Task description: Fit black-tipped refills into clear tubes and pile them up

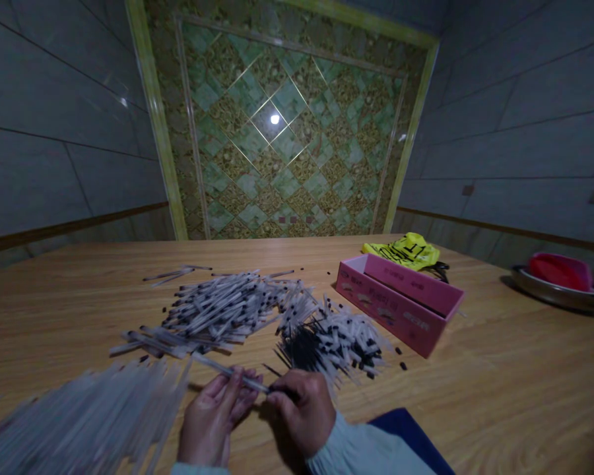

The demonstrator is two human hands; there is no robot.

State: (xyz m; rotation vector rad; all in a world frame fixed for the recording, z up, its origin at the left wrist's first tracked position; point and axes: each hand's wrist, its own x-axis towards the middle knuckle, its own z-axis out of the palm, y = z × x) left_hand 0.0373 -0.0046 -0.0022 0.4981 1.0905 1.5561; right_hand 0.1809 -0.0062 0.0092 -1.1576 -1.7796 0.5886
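My left hand (pixel 218 413) holds a slender clear plastic tube (pixel 212 363) between thumb and fingers, slanting down to the right. At the tube's lower right end, my right hand (pixel 304 408) is closed in a pinch around a small dark tip, mostly hidden by its fingers. Just beyond the hands lies a heap of thin black sticks (pixel 301 346) and short whitish pieces (pixel 354 336) with dark ends. A larger pile of translucent tubes with black ends (pixel 222 305) is behind my left hand. Many long clear tubes (pixel 86 419) lie at the lower left, blurred.
An open pink box (pixel 391 307) stands on the wooden table (pixel 505 396) at the right, with a yellow plastic bag (pixel 406 251) behind it. A metal pan (pixel 549 293) holding a red bowl (pixel 559 270) is at the far right. Dark blue cloth (pixel 408 435) lies by my right sleeve.
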